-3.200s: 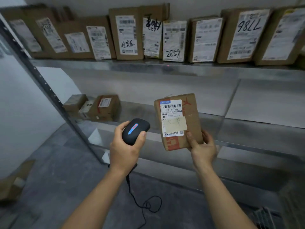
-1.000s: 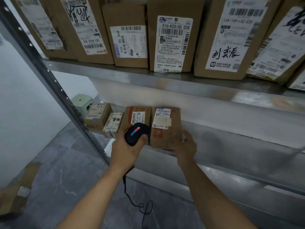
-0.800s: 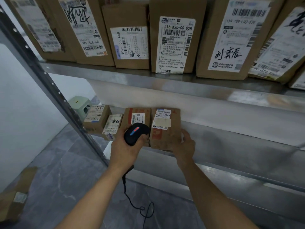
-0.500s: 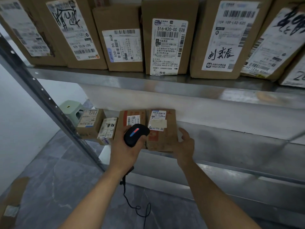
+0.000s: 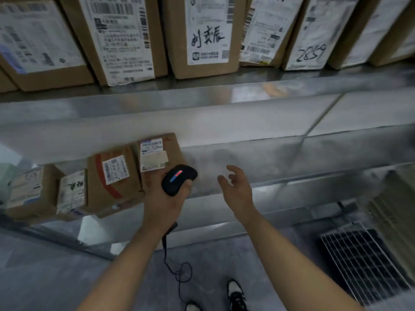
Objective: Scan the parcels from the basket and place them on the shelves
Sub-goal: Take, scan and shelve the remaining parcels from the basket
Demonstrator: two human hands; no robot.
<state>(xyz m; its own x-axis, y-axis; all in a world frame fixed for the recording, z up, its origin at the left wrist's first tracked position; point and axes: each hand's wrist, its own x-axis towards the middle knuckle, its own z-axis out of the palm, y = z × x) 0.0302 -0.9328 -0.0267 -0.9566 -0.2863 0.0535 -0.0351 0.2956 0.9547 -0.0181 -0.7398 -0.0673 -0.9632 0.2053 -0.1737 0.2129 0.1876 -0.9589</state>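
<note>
**Parcel shelved, right hand free**

Small brown cardboard parcel with a white label (image 5: 160,157) stands upright on the lower metal shelf (image 5: 280,162), label facing out so it reads from the aisle. It sits tight against the red-taped brown box (image 5: 112,178) on its left, closing up the row. Right hand (image 5: 235,189) hovers just right of it, apart, fingers (image 5: 232,170) spread and holding nothing. Left hand (image 5: 167,198) is wrapped around the black handheld scanner (image 5: 178,179), cable (image 5: 177,265) dangling to the floor; kept in hand, probably for the next scan. White wire basket (image 5: 359,263) sits near right on the floor. Likely next: reach there.
</note>
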